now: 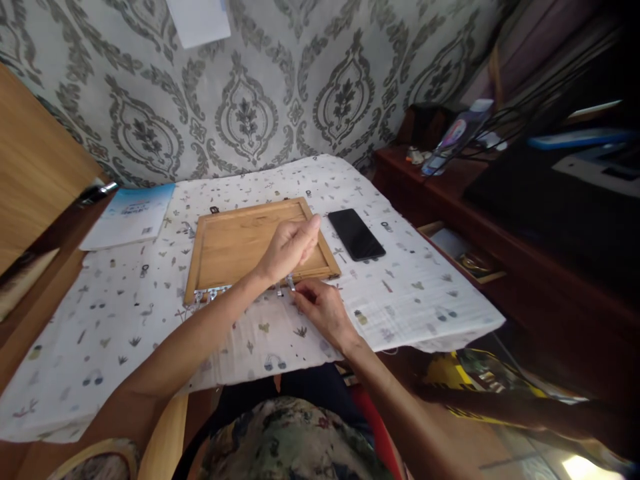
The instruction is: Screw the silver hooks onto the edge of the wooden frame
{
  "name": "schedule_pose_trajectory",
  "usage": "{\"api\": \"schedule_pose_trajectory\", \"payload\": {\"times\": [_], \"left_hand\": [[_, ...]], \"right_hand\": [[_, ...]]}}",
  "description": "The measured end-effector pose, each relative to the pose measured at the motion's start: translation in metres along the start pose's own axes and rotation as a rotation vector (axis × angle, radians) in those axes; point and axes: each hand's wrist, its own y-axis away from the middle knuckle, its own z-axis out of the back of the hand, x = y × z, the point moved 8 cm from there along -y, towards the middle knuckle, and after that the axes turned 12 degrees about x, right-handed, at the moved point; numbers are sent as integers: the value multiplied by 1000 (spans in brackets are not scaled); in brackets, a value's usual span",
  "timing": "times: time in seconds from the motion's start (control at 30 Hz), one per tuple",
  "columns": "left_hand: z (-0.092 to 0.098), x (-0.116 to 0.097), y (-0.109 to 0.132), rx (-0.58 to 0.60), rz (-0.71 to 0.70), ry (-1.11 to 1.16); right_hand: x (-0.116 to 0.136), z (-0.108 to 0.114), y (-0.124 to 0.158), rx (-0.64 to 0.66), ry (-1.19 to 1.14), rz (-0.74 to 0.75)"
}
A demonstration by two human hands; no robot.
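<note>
A framed wooden panel (235,241) lies flat on the cloth-covered table. Over its near right part is my left hand (293,247), fingers curled into a fist; whatever may be inside is hidden. My right hand (324,308) is beside the panel's near edge, thumb and forefinger pinched on a small shiny metal hook (291,284). Along the near left edge of the panel runs a metal strip with hooks (213,293), partly covered by my left forearm. A small dark hanger (215,210) sticks out from the far edge.
To the panel's right lies a black phone (357,235). A blue and white booklet (131,217) rests at the far left of the patterned tablecloth (400,293). On the right, a dark red desk (450,200) carries a plastic bottle (457,137), with an open drawer (463,253) below.
</note>
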Motion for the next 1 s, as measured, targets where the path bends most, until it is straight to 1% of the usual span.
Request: {"api": "schedule_pose_trajectory", "payload": {"times": [0.07, 0.13, 0.2, 0.3, 0.47, 0.63, 0.77, 0.87, 1.0], "left_hand": [[4, -11, 6, -94, -70, -48], [11, -24, 12, -198, -137, -38], [18, -33, 16, -250, -170, -10], [24, -35, 23, -263, -157, 1], [31, -23, 34, -265, -110, -16], [40, -21, 42, -334, -94, 26], [46, -20, 47, -353, -71, 50], [55, -23, 52, -392, -68, 69], [70, -32, 62, -464, -90, 70]], "right_hand": [[0, 0, 0, -2, -2, 5], [0, -1, -1, -1, -4, 9], [-1, -1, -1, -5, -3, 10], [-2, -1, -2, -8, 0, 9], [-1, -1, -2, 3, 3, 21], [-1, -1, -1, -6, 9, 29], [0, -1, -1, -2, 9, 39], [0, 0, 0, -3, 15, 44], [0, 1, 1, -24, 39, 49]]}}
